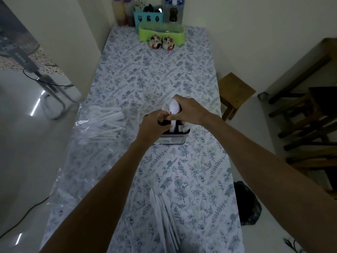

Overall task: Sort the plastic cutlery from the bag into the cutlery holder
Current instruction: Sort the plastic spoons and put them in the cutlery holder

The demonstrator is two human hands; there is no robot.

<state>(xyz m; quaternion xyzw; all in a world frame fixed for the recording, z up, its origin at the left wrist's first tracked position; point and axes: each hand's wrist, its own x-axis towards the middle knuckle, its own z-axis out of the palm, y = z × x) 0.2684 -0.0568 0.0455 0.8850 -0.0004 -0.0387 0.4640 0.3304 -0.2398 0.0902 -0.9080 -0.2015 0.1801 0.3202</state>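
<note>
At the bottom centre of the frame, white plastic knives [166, 216] lying in a loose bundle on the floral tablecloth [191, 179], pointing away. Further up, at centre, both forearms reaching in over the dark cutlery holder [173, 136]. Left hand [154, 123] curled right at the holder's rim, fingers bent around something small, cannot tell what. Right hand [189, 111] just beside it, fingertips almost meeting the left, gripping a bunch of white spoons [174, 108], bowls up, handles down inside the holder. One white fork [181, 127] poking up from the holder's right side. Off to the left of centre, a heap of white cutlery [105, 123] lying on the clear plastic bag [82, 136]. At the far end, top centre, two small painted figurines [162, 42], a green container [161, 32], a blue caddy [148, 17] and bottles [122, 10] against the wall.
</note>
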